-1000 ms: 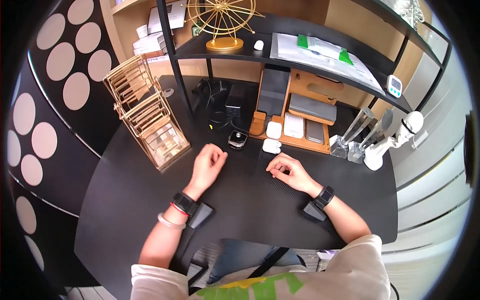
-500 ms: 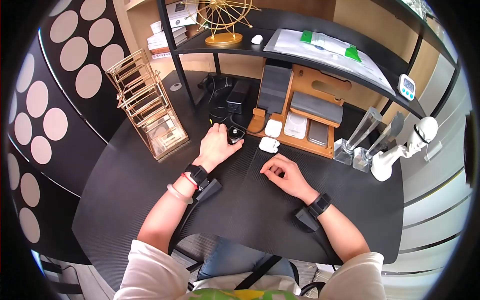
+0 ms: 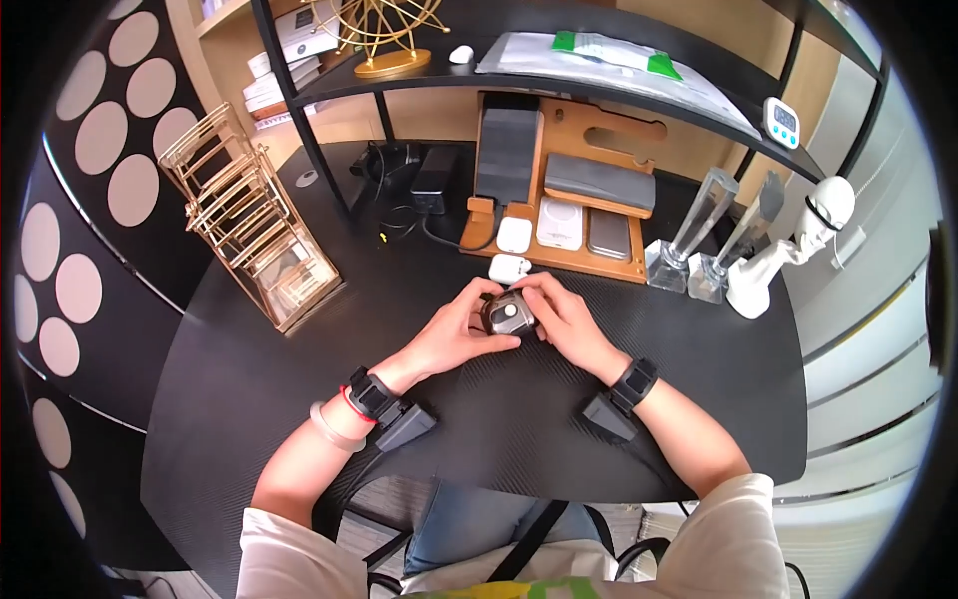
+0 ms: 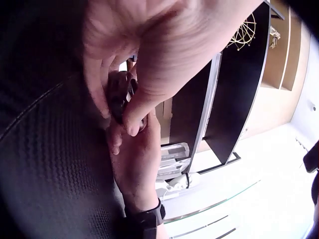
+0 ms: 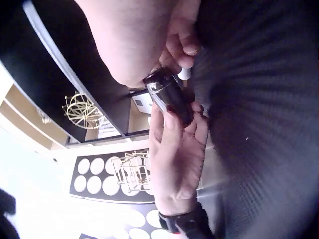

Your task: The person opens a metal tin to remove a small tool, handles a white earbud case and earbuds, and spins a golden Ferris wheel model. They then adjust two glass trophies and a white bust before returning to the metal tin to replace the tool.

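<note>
Both hands meet over a small dark glossy case (image 3: 511, 312) with a pale round spot on its top. My left hand (image 3: 449, 334) holds it from the left, thumb along the near side and fingers behind. From the right, my right hand (image 3: 569, 319) grips its other side with curled fingers. In the right wrist view the dark case (image 5: 169, 94) shows between the left thumb and fingers. The left wrist view has it partly hidden behind the left thumb. Just behind the hands sits a white earbud case (image 3: 510, 269).
A wooden desk stand (image 3: 599, 262) holds a white case, a card-like charger and dark pouches. A gold wire rack (image 3: 254, 220) stands left; crystal trophies (image 3: 679, 250) and a white figurine (image 3: 758, 285) stand right. A black shelf (image 3: 639, 95) spans the back, with cables (image 3: 399, 220) beneath.
My left hand reached forward to the dark case by the cables and has brought it back and right, in front of the white earbud case. My right hand has moved in to grip it too.
</note>
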Motion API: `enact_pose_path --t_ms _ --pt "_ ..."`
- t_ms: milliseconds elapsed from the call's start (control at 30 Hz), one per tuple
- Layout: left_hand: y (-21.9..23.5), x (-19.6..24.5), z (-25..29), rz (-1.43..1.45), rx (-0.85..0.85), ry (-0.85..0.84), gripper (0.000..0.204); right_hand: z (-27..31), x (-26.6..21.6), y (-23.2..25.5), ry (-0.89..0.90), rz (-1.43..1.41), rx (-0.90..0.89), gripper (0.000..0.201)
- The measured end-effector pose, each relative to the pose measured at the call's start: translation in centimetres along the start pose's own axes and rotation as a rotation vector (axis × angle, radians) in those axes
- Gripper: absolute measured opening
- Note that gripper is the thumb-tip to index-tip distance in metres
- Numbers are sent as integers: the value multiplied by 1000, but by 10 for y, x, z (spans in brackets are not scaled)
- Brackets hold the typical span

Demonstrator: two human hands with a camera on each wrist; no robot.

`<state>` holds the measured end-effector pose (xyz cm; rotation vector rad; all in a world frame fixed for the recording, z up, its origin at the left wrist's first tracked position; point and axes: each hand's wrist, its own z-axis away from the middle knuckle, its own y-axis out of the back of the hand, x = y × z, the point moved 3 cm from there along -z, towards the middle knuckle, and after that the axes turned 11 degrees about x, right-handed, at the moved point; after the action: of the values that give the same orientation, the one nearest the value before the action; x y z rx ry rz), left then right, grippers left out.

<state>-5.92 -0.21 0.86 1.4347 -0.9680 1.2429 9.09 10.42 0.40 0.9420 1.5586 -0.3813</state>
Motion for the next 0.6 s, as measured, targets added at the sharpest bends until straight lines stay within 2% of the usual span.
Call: enact_pose_path --t_ms 67,133,200,267,333,400,467,600 --pt "-5 0 -4 28 -41 -2 55 1 0 6 -101 -57 -31 30" --pt "-11 2 -7 220 -23 34 54 6 -4 15 -94 -12 -130 38" --pt "-18 10 -9 173 -22 20 50 13 -5 26 -72 -118 -116 40" --pt "-25 10 -10 376 24 189 45 21 -8 33 -27 -162 -65 42" --pt "-31 5 -11 368 3 153 40 29 -4 36 -6 -159 -67 42" --pt "-32 -1 -10 227 -4 80 36 32 2 33 84 -98 -10 46" --pt "-33 0 -8 239 6 57 35 33 4 34 73 -68 -16 47" --pt "-36 1 -3 244 3 21 35 34 7 39 101 -190 -105 55"
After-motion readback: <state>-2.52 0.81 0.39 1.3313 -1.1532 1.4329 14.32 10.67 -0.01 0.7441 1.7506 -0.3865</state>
